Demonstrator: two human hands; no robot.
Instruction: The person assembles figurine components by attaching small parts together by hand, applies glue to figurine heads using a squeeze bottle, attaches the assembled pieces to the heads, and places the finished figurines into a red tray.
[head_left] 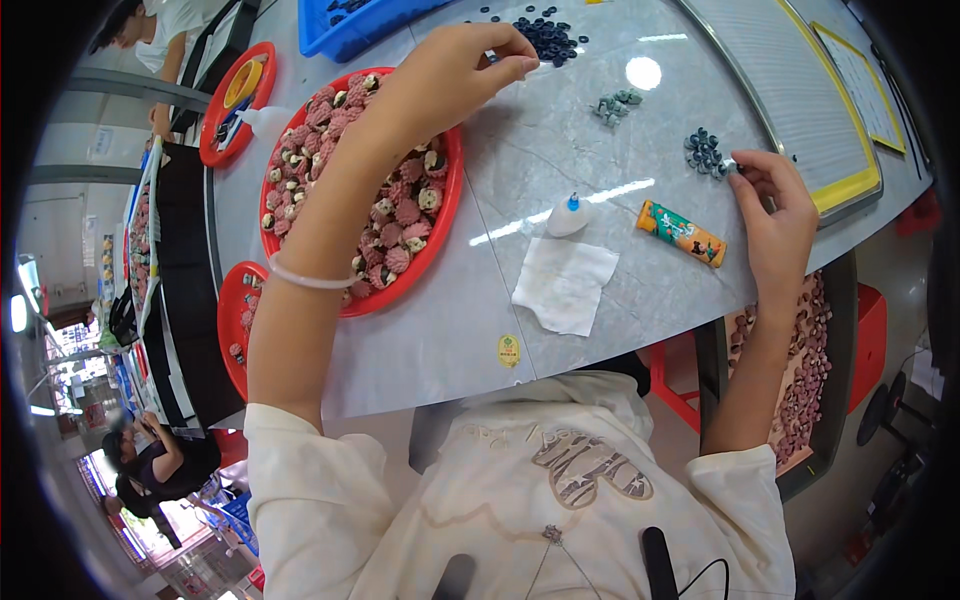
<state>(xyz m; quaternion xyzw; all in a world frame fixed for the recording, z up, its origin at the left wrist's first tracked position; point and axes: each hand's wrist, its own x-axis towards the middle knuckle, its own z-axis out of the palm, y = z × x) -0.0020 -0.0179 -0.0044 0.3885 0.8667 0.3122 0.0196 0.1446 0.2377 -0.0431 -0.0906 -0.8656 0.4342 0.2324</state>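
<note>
My left hand (pixel 480 65) reaches over a large red tray (pixel 457 190) with its thumb and forefinger drawn together. The fingertips are beside a pile of small dark blue ring-shaped pieces (pixel 552 40); anything between them is too small to make out. At the right, my right hand (pixel 772 205) pinches a small dark piece at the edge of a cluster of dark, glossy pieces (pixel 704 150). Between the hands lies a little heap of grey-green pieces (pixel 616 107). Many pink ridged pieces with cream-and-black parts (pixel 405 212) fill the red tray.
A white squeeze bottle with a blue tip (pixel 568 216), a white tissue (pixel 566 284) and an orange-green packet (pixel 682 233) lie before me. A blue bin (pixel 345 38) stands behind the tray. Yellow-edged trays (pixel 850 193) lie far right; a filled crate (pixel 840 375) sits below.
</note>
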